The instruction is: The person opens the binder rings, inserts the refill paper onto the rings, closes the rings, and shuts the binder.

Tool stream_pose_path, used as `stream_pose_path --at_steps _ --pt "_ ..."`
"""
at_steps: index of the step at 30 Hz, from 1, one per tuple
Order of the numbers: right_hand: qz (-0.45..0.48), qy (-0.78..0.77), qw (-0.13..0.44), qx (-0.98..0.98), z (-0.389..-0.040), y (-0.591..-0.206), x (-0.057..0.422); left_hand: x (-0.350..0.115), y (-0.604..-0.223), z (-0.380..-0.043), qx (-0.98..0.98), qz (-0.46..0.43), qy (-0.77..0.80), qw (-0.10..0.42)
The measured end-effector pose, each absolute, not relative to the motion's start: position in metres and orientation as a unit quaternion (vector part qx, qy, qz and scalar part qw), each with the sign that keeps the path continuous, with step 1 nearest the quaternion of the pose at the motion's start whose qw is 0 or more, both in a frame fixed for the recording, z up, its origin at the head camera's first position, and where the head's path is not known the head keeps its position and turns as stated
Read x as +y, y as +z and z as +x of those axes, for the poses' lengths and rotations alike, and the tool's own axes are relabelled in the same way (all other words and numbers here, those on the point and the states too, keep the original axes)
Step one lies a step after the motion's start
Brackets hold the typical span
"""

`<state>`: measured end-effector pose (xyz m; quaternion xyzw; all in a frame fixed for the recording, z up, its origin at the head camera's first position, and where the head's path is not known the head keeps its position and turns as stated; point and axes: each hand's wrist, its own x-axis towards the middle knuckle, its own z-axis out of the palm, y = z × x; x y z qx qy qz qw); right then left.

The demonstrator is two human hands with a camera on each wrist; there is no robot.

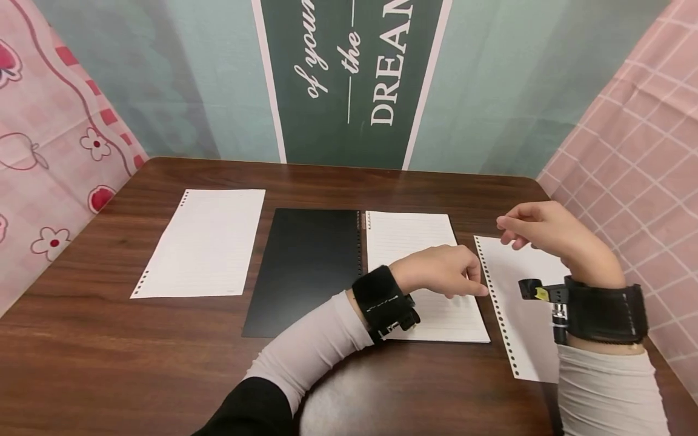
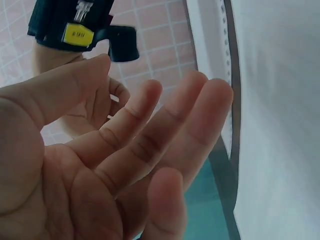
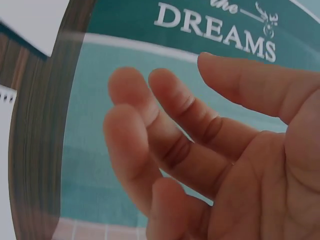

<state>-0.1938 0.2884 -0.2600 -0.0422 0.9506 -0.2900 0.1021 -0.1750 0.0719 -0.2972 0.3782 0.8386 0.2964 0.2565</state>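
Note:
An opened loose-leaf notebook lies mid-table, its black cover (image 1: 311, 260) on the left and a stack of lined paper (image 1: 409, 236) on the right. Over the stack's right edge reaches my left hand (image 1: 444, 270), fingers loosely extended with nothing in them; its fingertips overlap the gap towards a loose hole-punched sheet (image 1: 523, 339). That sheet lies right of the notebook, partly hidden by my right arm. Above its far end hovers my right hand (image 1: 545, 227). In the right wrist view its fingers (image 3: 127, 145) are loosely bent, and the palm holds nothing.
Another punched sheet (image 1: 202, 242) rests on the brown wooden table (image 1: 82, 363), left of the notebook. A green cloth with lettering (image 1: 349, 79) hangs behind the table. Pink patterned cloths flank it, a checked one (image 1: 643, 133) on the right.

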Motion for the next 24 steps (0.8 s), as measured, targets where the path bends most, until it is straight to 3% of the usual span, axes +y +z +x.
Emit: stream_pose_path --at_steps 16,24 --pt "0.020 -0.260 0.130 0.957 -0.185 -0.262 0.348 0.098 -0.312 -0.159 0.825 0.370 0.308 0.296" --pt "0.041 -0.266 0.146 0.952 -0.187 -0.268 0.361 0.105 -0.316 -0.158 0.833 0.370 0.301 0.281"
